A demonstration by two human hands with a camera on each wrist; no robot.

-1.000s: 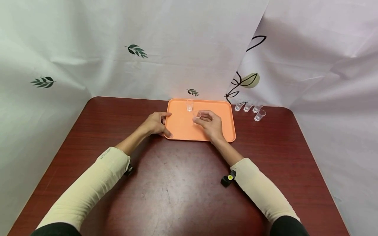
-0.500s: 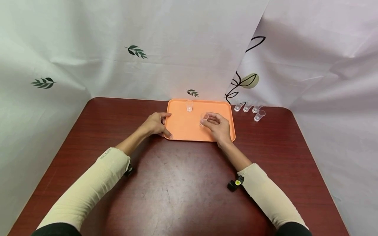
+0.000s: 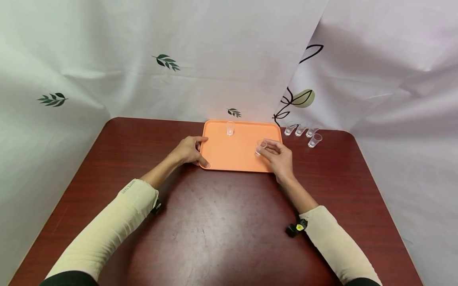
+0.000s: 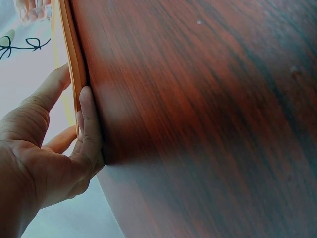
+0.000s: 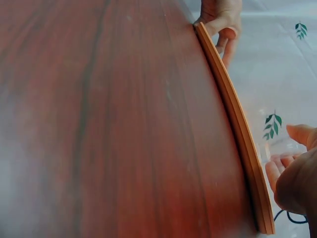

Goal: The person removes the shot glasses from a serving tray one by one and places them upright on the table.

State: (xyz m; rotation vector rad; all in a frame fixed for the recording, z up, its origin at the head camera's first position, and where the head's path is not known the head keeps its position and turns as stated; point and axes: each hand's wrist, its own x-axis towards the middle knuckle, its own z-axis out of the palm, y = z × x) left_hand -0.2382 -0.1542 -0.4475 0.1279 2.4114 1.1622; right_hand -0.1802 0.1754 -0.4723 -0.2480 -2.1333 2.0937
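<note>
An orange tray [image 3: 229, 153] lies at the back of the table. My left hand [image 3: 187, 150] holds its left edge; in the left wrist view the fingers [image 4: 89, 124] lie along the tray's rim [image 4: 74, 64]. Over the right part of the tray, my right hand [image 3: 280, 159] pinches a small clear cup [image 3: 259, 149] between thumb and fingers. Whether that cup touches the tray is hard to tell. Another clear cup [image 3: 230, 129] stands upright near the tray's back edge, left of centre. In the right wrist view the right hand [image 5: 297, 173] appears beyond the tray's front rim [image 5: 237, 124].
Several more clear cups [image 3: 315, 140] stand on the dark red wooden table [image 3: 214, 222], right of the tray near the back edge. White cloth with leaf prints [image 3: 200, 63] hangs close behind the table and along both sides.
My right hand has moved rightward over the tray with the clear cup, from near the tray's middle to its right part. The left hand and the tray have stayed put.
</note>
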